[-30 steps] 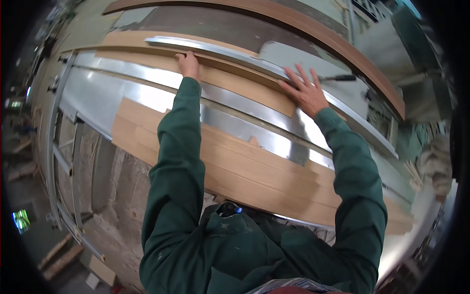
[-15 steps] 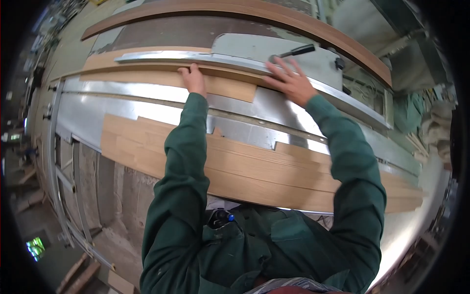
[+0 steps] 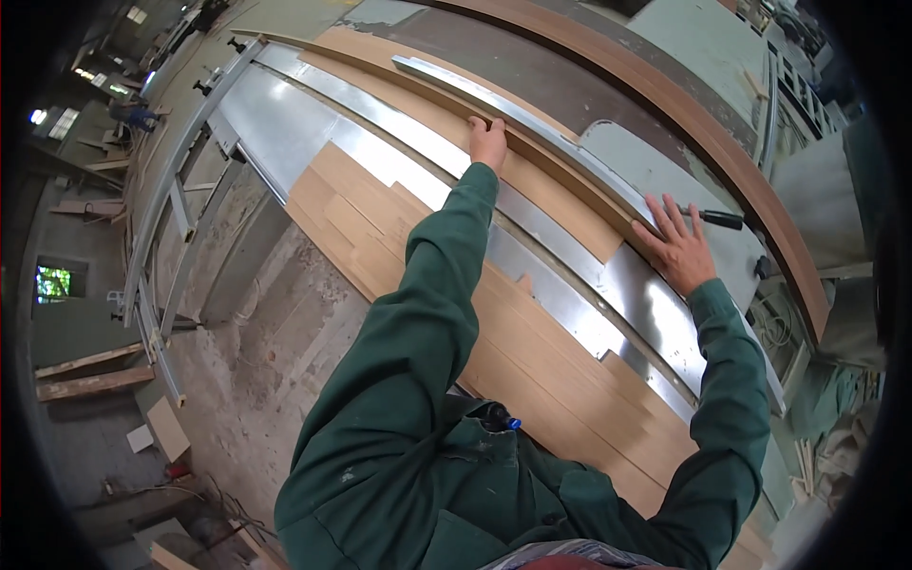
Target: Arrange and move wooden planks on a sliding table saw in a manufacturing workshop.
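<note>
A narrow wooden strip (image 3: 570, 174) stands on edge along a metal fence (image 3: 613, 180) on the saw-like table. My left hand (image 3: 488, 142) is closed over the strip's upper edge, thumb and fingers curled round it. Farther right, my right hand (image 3: 681, 252) lies with fingers spread over the fence, close to the strip's right end. Its palm hides what it touches underneath. A flat light wooden board (image 3: 560, 211) rests beside the strip on my side, on the shiny steel tabletop (image 3: 285, 106).
Several light wooden boards (image 3: 532, 370) lie along the near edge, against my body. A black handle (image 3: 720, 219) sticks out beyond my right hand. Behind the fence runs a long reddish-brown board (image 3: 665, 100). A metal frame (image 3: 185, 204) extends at the left.
My view has turned, so the table now slants down to the right and more floor shows at left. My left hand keeps its hold on the strip; my right hand stays spread by the fence.
</note>
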A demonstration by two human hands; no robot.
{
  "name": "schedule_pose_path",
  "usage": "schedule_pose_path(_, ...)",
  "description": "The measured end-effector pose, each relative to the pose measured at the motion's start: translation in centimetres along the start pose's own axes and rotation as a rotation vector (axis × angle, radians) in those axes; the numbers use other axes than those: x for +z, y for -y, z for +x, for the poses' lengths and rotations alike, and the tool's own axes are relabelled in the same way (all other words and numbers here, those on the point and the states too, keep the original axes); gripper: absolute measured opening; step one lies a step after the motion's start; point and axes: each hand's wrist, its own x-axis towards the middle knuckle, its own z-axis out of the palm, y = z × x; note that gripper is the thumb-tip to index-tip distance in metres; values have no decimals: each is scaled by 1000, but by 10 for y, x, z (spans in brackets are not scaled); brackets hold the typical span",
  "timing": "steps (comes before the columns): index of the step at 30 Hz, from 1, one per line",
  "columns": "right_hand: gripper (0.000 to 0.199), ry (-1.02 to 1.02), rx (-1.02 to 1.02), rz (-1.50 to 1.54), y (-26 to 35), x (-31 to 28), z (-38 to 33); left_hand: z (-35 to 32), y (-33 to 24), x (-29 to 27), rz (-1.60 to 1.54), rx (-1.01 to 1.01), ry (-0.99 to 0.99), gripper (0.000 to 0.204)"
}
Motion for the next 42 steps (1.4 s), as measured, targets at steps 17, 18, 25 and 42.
schedule_pose_path(17, 66, -102, 22, -14, 25, -8, 76, 93, 23, -18, 401, 243, -123, 18)
schedule_pose_path(18, 67, -197, -71, 44, 48, -23, 100, 103, 34, -65, 948, 703, -523, 21)
schedule_pose_path(25, 81, -164, -29, -61, 36, -7, 92, -11, 29, 43, 11, 47, -184, 78)
schedule_pose_path(42, 76, -75, -89, 5, 22, 10, 101, -32, 26, 47, -32, 32, 12, 83)
